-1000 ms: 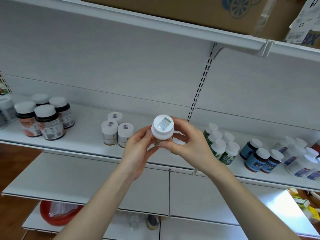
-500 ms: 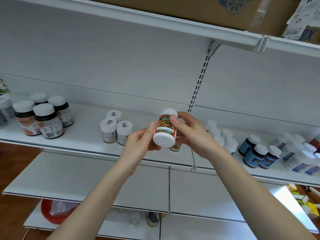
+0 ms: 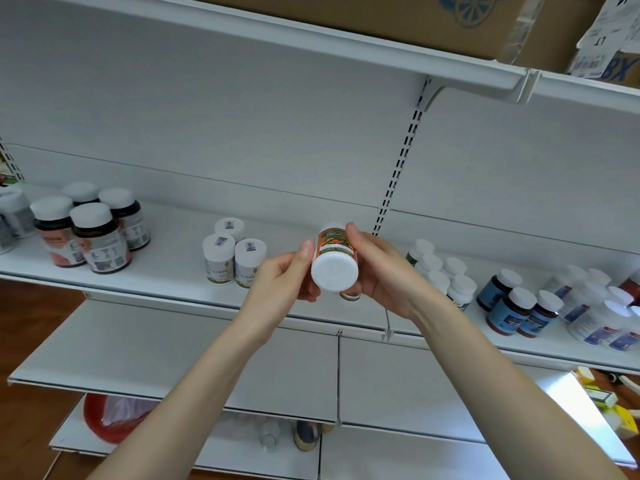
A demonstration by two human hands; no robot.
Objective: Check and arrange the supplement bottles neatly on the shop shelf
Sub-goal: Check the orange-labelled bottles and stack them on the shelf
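white shop shelf (image 3: 173,251) behind; left hand (image 3: 284,271) and right hand (image 3: 384,271) both grip orange-label bottle (image 3: 334,268), just flipped, plain white end facing camera: mid-check, unshelved.

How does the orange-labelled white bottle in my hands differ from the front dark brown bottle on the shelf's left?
The orange-labelled white bottle is gripped by the left hand and right hand in the air; the dark brown bottle with a white cap stands on the white shelf. The held bottle is tipped, a plain white end towards the camera; the dark one is upright. Both are round, with printed labels.
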